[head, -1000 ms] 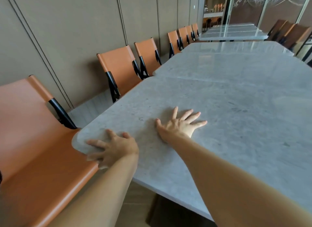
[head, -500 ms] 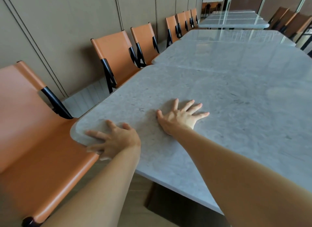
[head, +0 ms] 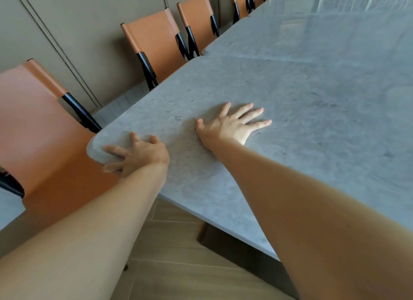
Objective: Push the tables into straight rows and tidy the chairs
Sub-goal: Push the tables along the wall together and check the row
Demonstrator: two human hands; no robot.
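A: While both arms reach out straight, the right hand [head: 232, 126] lies flat on the grey tabletop [head: 290, 112], fingers spread wide.

B: And the left hand [head: 138, 154]?

A: Its grip curls round the rounded corner, thumb below the edge. The nearest orange chair [head: 42, 130] sits just left of it.

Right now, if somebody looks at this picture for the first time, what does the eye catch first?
Most likely the two bare arms reaching onto the grey stone table: the right hand lies flat with spread fingers, and the left hand grips the rounded near corner. Next comes the row of orange chairs along the beige wall on the left, the nearest chair close beside that corner.
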